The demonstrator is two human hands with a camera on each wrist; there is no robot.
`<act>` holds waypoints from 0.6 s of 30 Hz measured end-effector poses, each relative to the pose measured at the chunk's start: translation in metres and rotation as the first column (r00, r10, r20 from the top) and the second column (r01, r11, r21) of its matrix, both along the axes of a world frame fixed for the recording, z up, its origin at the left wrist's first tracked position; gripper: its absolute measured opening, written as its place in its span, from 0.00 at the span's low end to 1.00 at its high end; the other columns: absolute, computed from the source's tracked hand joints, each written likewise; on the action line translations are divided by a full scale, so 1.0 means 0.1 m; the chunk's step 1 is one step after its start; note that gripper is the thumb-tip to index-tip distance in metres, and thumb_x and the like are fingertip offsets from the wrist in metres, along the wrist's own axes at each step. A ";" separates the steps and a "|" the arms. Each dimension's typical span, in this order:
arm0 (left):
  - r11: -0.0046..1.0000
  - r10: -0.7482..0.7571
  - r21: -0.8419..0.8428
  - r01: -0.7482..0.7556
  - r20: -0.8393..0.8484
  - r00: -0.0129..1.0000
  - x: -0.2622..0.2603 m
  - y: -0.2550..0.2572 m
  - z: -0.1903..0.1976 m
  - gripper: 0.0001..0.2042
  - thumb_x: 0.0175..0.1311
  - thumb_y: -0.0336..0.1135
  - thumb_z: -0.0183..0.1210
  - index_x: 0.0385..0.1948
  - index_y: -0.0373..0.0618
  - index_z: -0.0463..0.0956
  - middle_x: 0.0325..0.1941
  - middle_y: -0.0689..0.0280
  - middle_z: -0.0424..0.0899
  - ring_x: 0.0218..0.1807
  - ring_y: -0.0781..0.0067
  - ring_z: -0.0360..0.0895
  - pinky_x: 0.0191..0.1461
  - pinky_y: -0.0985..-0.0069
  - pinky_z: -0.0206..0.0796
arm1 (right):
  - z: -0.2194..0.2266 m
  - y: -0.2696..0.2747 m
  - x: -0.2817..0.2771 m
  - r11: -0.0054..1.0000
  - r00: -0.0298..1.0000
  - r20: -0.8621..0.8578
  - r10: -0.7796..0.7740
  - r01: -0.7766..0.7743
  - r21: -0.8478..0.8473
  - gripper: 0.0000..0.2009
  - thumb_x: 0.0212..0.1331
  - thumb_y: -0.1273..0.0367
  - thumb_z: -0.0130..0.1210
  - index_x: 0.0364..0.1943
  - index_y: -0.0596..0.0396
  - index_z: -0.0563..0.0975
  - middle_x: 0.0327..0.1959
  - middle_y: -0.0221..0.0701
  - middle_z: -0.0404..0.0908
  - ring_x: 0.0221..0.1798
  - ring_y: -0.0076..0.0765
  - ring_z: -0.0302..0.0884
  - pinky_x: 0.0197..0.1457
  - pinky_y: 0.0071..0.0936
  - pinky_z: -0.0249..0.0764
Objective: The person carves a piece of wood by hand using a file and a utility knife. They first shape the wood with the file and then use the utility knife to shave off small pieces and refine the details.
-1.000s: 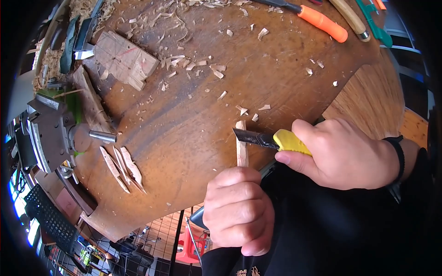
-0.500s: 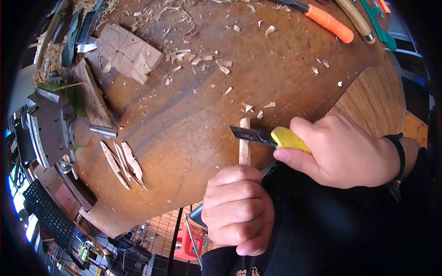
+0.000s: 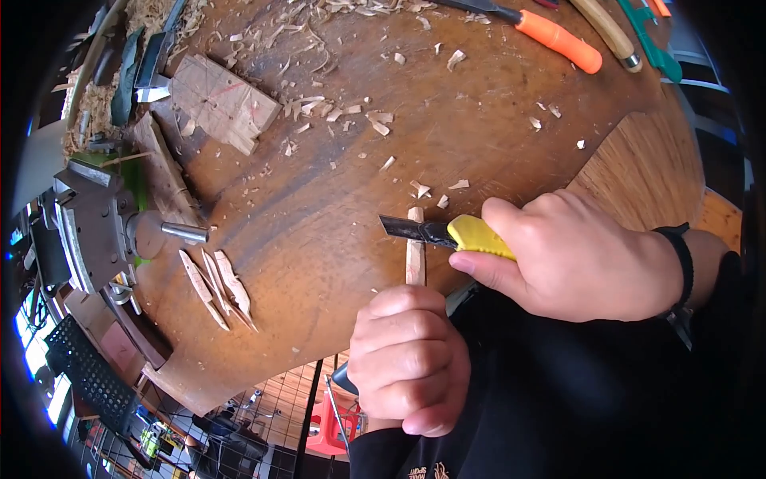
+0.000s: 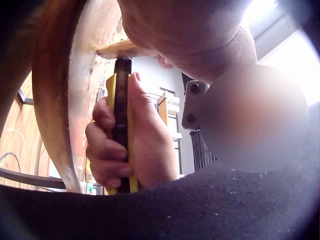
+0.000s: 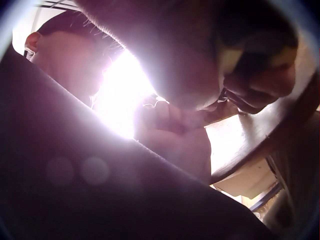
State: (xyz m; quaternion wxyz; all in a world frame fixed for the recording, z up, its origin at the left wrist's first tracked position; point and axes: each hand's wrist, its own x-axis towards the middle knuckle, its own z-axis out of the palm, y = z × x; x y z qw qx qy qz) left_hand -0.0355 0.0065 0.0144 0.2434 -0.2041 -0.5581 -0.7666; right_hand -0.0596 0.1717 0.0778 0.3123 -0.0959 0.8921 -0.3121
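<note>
In the head view my left hand [image 3: 410, 359] grips the lower part of a small wooden stick [image 3: 415, 263], whose upper end sticks out above the fist. My right hand [image 3: 586, 259] holds a yellow utility knife [image 3: 479, 237], its dark blade [image 3: 411, 229] lying across the stick near the top end. The left wrist view shows the right hand [image 4: 145, 135] wrapped round the knife [image 4: 121, 100], with the blade's end at the stick [image 4: 122, 49]. In the right wrist view the left hand [image 5: 175, 140] is dim against bright glare, and the stick [image 5: 220, 114] shows partly.
Carved slivers [image 3: 207, 289] lie on the wooden table [image 3: 319, 263] at the left, below a wood block [image 3: 223, 102] and beside a metal vise [image 3: 92, 223]. Shavings [image 3: 319, 105] are scattered farther back. An orange-handled tool [image 3: 558, 41] lies at the back right; a red stool [image 3: 329, 427] stands below.
The right hand and knife have shifted left, so more of the blade reaches past the stick. The left hand keeps its grip, and the whole head view has shifted slightly.
</note>
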 end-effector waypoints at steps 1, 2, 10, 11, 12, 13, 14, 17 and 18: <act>0.999 0.004 -0.036 -0.004 -0.006 1.000 0.00 0.01 0.00 0.28 0.83 0.50 0.38 0.13 0.52 0.55 0.11 0.73 0.56 0.12 0.78 0.51 0.20 0.76 0.52 | 0.00 0.00 0.01 1.000 1.000 -0.018 -0.011 0.011 0.002 0.22 0.70 0.55 0.60 0.27 0.60 0.72 0.12 0.48 0.74 0.17 0.60 0.76 0.22 0.48 0.71; 0.999 -0.001 -0.038 0.000 -0.013 1.000 0.02 0.01 0.03 0.28 0.83 0.50 0.38 0.13 0.52 0.55 0.11 0.73 0.56 0.12 0.78 0.51 0.20 0.76 0.52 | 0.02 0.01 0.00 1.000 1.000 -0.026 -0.015 0.015 0.000 0.22 0.70 0.55 0.60 0.27 0.60 0.72 0.12 0.48 0.74 0.17 0.60 0.76 0.22 0.48 0.71; 0.998 0.021 -0.060 -0.018 0.044 0.999 0.02 0.01 0.03 0.29 0.83 0.51 0.36 0.14 0.52 0.54 0.12 0.73 0.54 0.14 0.78 0.50 0.22 0.76 0.51 | 0.14 0.11 0.09 0.998 0.990 0.126 -0.057 0.057 0.008 0.26 0.73 0.51 0.54 0.28 0.65 0.75 0.15 0.51 0.78 0.23 0.62 0.83 0.29 0.52 0.80; 0.998 0.023 -0.064 -0.021 0.030 0.999 0.01 0.02 0.03 0.29 0.83 0.51 0.36 0.14 0.52 0.53 0.12 0.73 0.54 0.14 0.78 0.49 0.22 0.76 0.50 | 0.13 0.11 0.09 0.998 0.990 0.128 -0.058 0.058 0.011 0.26 0.73 0.51 0.54 0.28 0.65 0.75 0.15 0.51 0.78 0.23 0.62 0.83 0.29 0.52 0.80; 0.998 0.021 -0.063 -0.019 0.032 0.999 0.01 0.02 0.02 0.29 0.83 0.51 0.36 0.14 0.52 0.53 0.12 0.73 0.54 0.14 0.78 0.49 0.22 0.76 0.50 | 0.12 0.11 0.09 0.998 0.991 0.119 -0.060 0.060 0.008 0.26 0.73 0.52 0.54 0.28 0.65 0.76 0.15 0.51 0.78 0.23 0.62 0.83 0.29 0.52 0.80; 0.999 0.023 -0.041 -0.023 0.010 1.000 0.00 0.01 0.02 0.27 0.82 0.47 0.41 0.14 0.49 0.56 0.11 0.72 0.57 0.12 0.77 0.53 0.20 0.75 0.55 | 0.10 0.11 0.10 0.998 0.992 0.110 -0.059 0.060 0.003 0.26 0.73 0.52 0.54 0.28 0.65 0.76 0.16 0.51 0.78 0.23 0.63 0.83 0.29 0.53 0.79; 0.999 0.026 -0.021 -0.026 -0.012 1.000 0.00 0.00 0.02 0.26 0.80 0.43 0.46 0.15 0.46 0.59 0.10 0.72 0.59 0.10 0.75 0.57 0.17 0.75 0.61 | 0.08 0.09 0.09 0.998 0.992 0.112 -0.059 0.059 0.002 0.26 0.73 0.52 0.54 0.28 0.65 0.76 0.16 0.51 0.78 0.23 0.63 0.83 0.29 0.53 0.79; 1.000 0.012 -0.021 -0.013 -0.019 1.000 0.00 0.02 0.02 0.26 0.80 0.43 0.46 0.14 0.46 0.58 0.10 0.72 0.60 0.10 0.75 0.58 0.18 0.75 0.61 | 0.02 0.05 0.05 0.998 0.993 0.105 -0.058 0.059 -0.008 0.26 0.74 0.52 0.54 0.28 0.65 0.76 0.16 0.52 0.78 0.23 0.63 0.82 0.29 0.53 0.79; 1.000 0.013 -0.023 -0.014 -0.019 1.000 0.01 0.01 0.04 0.26 0.80 0.43 0.46 0.14 0.46 0.58 0.10 0.72 0.60 0.10 0.75 0.58 0.18 0.75 0.61 | 0.00 0.03 0.04 0.997 0.994 0.089 -0.070 0.072 -0.017 0.26 0.74 0.52 0.54 0.28 0.65 0.76 0.16 0.52 0.78 0.23 0.64 0.82 0.29 0.53 0.79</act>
